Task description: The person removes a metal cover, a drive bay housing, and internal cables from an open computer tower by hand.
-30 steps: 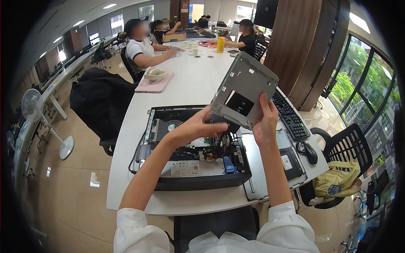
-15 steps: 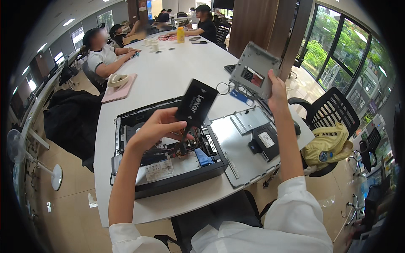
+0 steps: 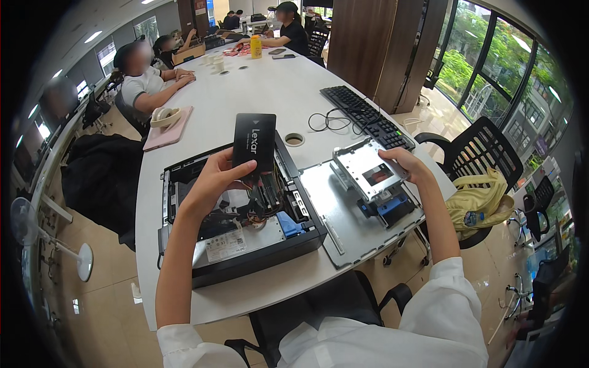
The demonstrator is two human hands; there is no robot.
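Upright in my left hand (image 3: 211, 181) is a flat black solid-state drive (image 3: 254, 138), pinched between thumb and fingers above an opened desktop computer case (image 3: 264, 257). Cables, a label and a blue plastic latch (image 3: 288, 224) show inside the case; whether any cable meets the drive cannot be made out. My right hand (image 3: 406, 164) grips the edge of a silver metal drive bracket (image 3: 354, 164) with a cut-out window. That bracket is over the detached metal side panel (image 3: 319, 187), partly covering a black part with blue trim (image 3: 396, 211) that lies there.
Beyond the panel are a black keyboard (image 3: 359, 116) with its cable and a round table grommet (image 3: 294, 140). Headphones (image 3: 165, 116) rest on a pink folder-like item (image 3: 178, 136) at left. Another person (image 3: 146, 86) sits across; a yellow bag (image 3: 481, 202) is on a chair at right.
My right hand has lowered the bracket from above the table's far right down toward the side panel, uncovering the keyboard. My left hand has shifted slightly left, turning the solid-state drive more upright.
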